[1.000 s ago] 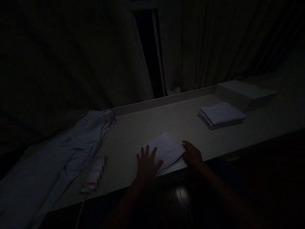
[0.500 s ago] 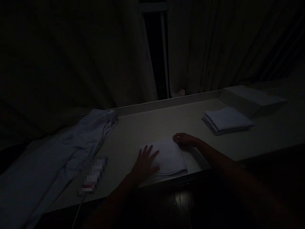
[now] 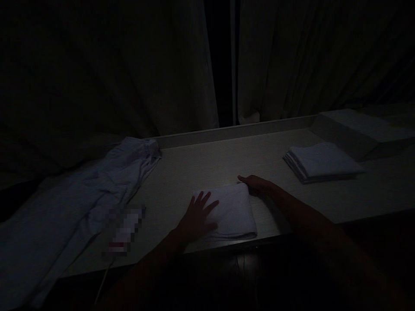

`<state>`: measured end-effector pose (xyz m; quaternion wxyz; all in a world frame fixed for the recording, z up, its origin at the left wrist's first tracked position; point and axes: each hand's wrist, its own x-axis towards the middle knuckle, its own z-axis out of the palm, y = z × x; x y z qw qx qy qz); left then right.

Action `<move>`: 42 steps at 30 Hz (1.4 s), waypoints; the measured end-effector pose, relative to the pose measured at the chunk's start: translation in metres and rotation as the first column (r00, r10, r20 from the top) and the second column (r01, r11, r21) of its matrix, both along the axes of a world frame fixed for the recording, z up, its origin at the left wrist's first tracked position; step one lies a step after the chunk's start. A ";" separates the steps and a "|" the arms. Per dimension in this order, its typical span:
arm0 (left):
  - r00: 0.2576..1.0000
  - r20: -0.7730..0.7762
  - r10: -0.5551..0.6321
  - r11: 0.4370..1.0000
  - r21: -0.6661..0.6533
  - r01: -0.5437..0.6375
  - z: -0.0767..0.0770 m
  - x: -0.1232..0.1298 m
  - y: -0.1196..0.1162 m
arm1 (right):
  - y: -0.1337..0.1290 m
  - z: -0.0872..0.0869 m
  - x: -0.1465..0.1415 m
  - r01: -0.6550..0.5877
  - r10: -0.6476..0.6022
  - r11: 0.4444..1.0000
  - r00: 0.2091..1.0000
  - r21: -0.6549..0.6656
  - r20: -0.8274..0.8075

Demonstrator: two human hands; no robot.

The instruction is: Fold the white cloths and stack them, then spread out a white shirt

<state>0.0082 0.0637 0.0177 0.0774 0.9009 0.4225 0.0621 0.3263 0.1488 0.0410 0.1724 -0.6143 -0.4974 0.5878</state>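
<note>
Since a second ago the right hand (image 3: 256, 185) has moved from the near right corner of the folded white towel (image 3: 233, 211) up to its far right corner, and the towel now lies squarer to the table edge. One such towel lies near the front edge of the table (image 3: 210, 166). The left hand (image 3: 197, 216) rests flat and open on its left part, fingers spread; the right hand touches the far corner with fingers curled, though whether it pinches the cloth cannot be told in the dark. One stack of folded towels (image 3: 322, 162) lies well apart to the right, beside one raised block (image 3: 363, 127). One loose white garment (image 3: 81, 198) sprawls over the left end. Pale table, low back rim; dark curtains (image 3: 275, 65) hang behind, parted by a narrow gap.
</note>
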 end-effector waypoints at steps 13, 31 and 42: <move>0.999 0.020 0.029 0.998 0.049 -0.030 -0.007 0.002 -0.002 | -0.031 0.007 -0.016 0.104 -0.131 0.958 0.988 0.266 0.086; 1.000 0.005 0.029 0.999 0.018 -0.029 -0.003 0.004 -0.001 | -0.010 0.006 -0.009 0.150 -0.138 0.979 0.986 0.136 -0.096; 1.000 0.005 0.029 1.000 0.006 -0.029 -0.004 0.003 0.000 | -0.010 -0.023 -0.019 0.454 -0.432 0.873 0.889 0.178 -0.149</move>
